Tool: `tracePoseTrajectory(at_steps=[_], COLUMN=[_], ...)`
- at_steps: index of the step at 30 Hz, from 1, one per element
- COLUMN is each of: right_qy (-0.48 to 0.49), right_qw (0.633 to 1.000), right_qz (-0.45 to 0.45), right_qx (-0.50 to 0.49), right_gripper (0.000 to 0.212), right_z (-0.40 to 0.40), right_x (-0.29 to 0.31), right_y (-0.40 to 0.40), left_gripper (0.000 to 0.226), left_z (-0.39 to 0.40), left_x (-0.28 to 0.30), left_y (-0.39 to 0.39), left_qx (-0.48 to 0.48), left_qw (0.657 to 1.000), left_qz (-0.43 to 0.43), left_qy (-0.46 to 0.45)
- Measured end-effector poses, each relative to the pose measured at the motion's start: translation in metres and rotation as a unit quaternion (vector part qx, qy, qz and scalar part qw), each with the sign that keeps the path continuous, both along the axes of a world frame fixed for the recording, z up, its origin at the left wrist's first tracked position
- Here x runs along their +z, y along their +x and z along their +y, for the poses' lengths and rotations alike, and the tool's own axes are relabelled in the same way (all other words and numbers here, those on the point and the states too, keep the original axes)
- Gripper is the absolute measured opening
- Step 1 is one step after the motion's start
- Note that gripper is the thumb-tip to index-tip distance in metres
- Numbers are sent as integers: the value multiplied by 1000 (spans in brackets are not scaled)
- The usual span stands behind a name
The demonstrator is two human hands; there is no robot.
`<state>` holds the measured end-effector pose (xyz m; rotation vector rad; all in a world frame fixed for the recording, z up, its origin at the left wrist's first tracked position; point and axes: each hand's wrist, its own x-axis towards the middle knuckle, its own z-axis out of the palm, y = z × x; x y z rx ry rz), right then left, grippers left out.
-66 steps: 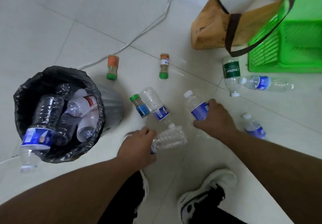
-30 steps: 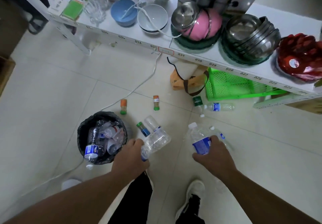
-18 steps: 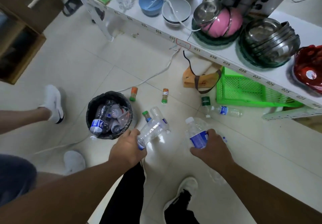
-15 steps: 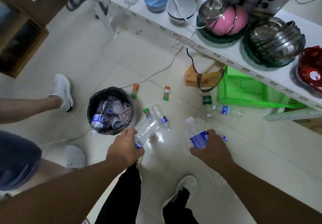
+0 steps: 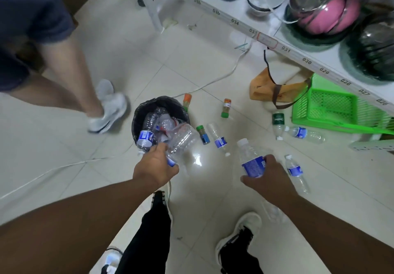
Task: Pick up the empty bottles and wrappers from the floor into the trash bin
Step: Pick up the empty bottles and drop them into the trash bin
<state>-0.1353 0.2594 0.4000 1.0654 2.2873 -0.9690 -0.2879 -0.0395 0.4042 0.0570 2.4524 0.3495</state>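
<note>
Bottles are what this is about, and two of them are already up off the floor. The left hand [image 5: 156, 168] has its grip curled round the label end of a clear, crumpled bottle [image 5: 183, 139], whose far end hangs over the near rim of the trash bin [image 5: 136, 122], black-lined and already heaped with bottles. The right hand [image 5: 266, 174] has fingers wrapped round the blue label of a capped water bottle [image 5: 249, 158], held above the floor tiles, well apart from the bin. More bottles lie on the floor: a blue-labelled one [image 5: 218, 139] just beside the bin, a small green-capped jar [image 5: 203, 134] next to it, another [image 5: 295, 172] near the right hand, and two [image 5: 302, 133] by the green basket [image 5: 326, 107]. These look empty, so I'd judge them very light, thin-walled and springy; squeezing dents them, and smooth plastic may slip. Taking hold round the labelled waist or the stiffer neck seems safest. No wrappers that I can make out.
</note>
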Motion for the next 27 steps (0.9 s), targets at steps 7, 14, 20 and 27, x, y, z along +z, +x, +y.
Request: tracePoseTrajectory(at_steps=[7, 14, 20, 27], right_qy=[-31, -72, -95, -136], right_qw=[999, 997, 994, 990], right_qz=[-8, 13, 7, 17], right_qx=[-16, -35, -56, -24], right_gripper=[74, 73, 66, 94], right_z=[-66, -138, -185, -214], right_x=[-22, -59, -83, -97], right_y=[-63, -142, -185, -214], left_gripper=[62, 86, 72, 60], left_z=[-45, -66, -103, -144], left_x=[-16, -58, -81, -90], left_y=[-78, -152, -160, -148], left_qx=[-16, 0, 4, 37], left_qw=[1000, 999, 999, 998], left_qz=[19, -14, -11, -2], left_qy=[0, 50, 45, 43])
